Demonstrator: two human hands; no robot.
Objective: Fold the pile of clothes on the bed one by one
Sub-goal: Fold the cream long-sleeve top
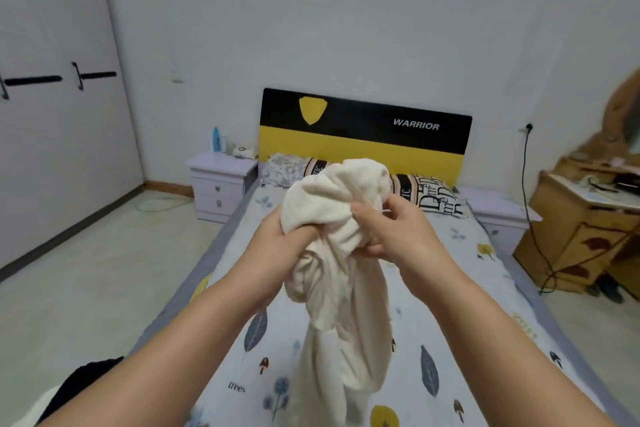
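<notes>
Here we hold a cream garment [341, 253] bunched above the bed [467, 288], our left hand [280, 243] and right hand [398, 236] both clenched on its gathered top; beyond lie pillows [433, 198] and a yellow-black headboard [363, 135].

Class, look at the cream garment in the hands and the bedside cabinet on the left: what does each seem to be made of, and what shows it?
Cream garment: soft, thick fabric, perhaps fleece or knit; matte and bunching in deep folds where both hands grip it. Bedside cabinet: probably painted wood or board; smooth pale finish, rigid panelled drawers.
</notes>
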